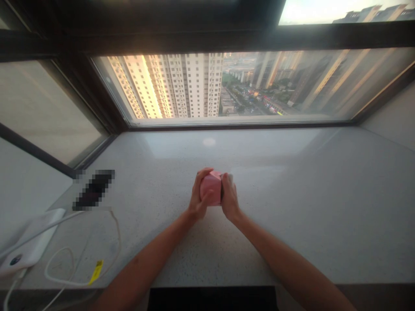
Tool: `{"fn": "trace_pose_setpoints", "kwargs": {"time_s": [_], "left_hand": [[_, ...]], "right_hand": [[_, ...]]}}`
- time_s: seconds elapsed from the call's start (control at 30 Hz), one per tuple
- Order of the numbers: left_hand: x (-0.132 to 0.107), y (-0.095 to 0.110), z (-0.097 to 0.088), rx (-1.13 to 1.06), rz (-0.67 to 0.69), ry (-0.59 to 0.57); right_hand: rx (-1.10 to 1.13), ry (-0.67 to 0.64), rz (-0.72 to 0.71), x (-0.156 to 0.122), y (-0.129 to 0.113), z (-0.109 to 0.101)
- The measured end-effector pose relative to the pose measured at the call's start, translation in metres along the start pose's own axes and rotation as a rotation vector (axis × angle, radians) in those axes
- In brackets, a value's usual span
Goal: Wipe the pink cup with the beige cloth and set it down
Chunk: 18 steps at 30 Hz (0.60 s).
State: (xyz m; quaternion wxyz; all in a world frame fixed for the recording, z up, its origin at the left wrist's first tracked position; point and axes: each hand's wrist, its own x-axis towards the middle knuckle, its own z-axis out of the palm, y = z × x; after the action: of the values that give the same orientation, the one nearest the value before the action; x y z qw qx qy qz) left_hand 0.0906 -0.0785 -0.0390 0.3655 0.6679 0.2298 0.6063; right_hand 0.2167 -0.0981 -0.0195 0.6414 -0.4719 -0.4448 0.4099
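Both hands are closed on one object: your left hand (198,196) wraps the pink faceted block (211,190) from its left side, with the fingers (204,173) curled over the top edge. Your right hand (229,198) presses against the block's right face, fingers narrow and flat on it. The block sits between the two palms, just above the speckled stone windowsill (292,194); you cannot tell whether its underside touches the sill. Risk, as a judgement: the grip is side pressure only. If one palm eases off or the pressures become unequal, the block could twist out between the fingers and drop onto the sill. The angled facets give the fingertips little flat purchase. Well to the left of your left fingers lie a phone (94,190), a white power bank (30,242) and a looped white cable (65,259) with a yellow tag (96,271), too far away to snag. Appearance of the block: matte salmon pink, with angular flat facets meeting at crisp edges, and roughly palm-filling. The near face is evenly lit and unmarked. The material is undetermined, and the far side is hidden by your fingers.
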Motion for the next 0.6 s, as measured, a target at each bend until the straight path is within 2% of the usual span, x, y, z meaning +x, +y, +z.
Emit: {"fn": "trace_pose_setpoints", "kwargs": {"time_s": [0.07, 0.1, 0.13, 0.17, 0.27, 0.3, 0.33, 0.47, 0.53, 0.6], "left_hand": [[0.0, 0.0, 0.002, -0.165, -0.216, 0.01], [-0.001, -0.001, 0.002, -0.204, -0.275, 0.013], [-0.002, -0.001, 0.002, -0.194, -0.271, 0.023], [-0.002, -0.002, 0.002, -0.137, -0.21, 0.034], [-0.003, -0.001, 0.0, 0.097, 0.076, 0.036], [-0.003, 0.0, -0.001, 0.11, 0.102, 0.032], [-0.003, 0.001, -0.001, 0.071, 0.07, 0.024], [-0.004, 0.004, 0.001, -0.169, -0.199, -0.02], [-0.002, 0.004, 0.0, -0.09, -0.198, -0.008], [0.005, 0.009, -0.001, 0.097, -0.125, 0.023]], "right_hand": [[-0.086, -0.113, -0.067, 0.001, 0.003, -0.002], [-0.123, -0.162, -0.095, 0.001, 0.003, -0.002], [-0.139, -0.18, -0.103, 0.002, 0.003, -0.003], [-0.131, -0.164, -0.091, 0.002, 0.002, -0.003], [-0.021, -0.001, -0.003, 0.001, -0.003, 0.0], [0.003, 0.022, 0.011, 0.0, -0.003, 0.001], [0.008, 0.014, 0.006, -0.002, -0.003, 0.002], [-0.069, -0.126, -0.079, -0.005, 0.004, -0.002], [-0.045, -0.129, -0.037, -0.004, 0.006, -0.003], [0.021, -0.076, 0.049, -0.001, 0.005, -0.002]]}}
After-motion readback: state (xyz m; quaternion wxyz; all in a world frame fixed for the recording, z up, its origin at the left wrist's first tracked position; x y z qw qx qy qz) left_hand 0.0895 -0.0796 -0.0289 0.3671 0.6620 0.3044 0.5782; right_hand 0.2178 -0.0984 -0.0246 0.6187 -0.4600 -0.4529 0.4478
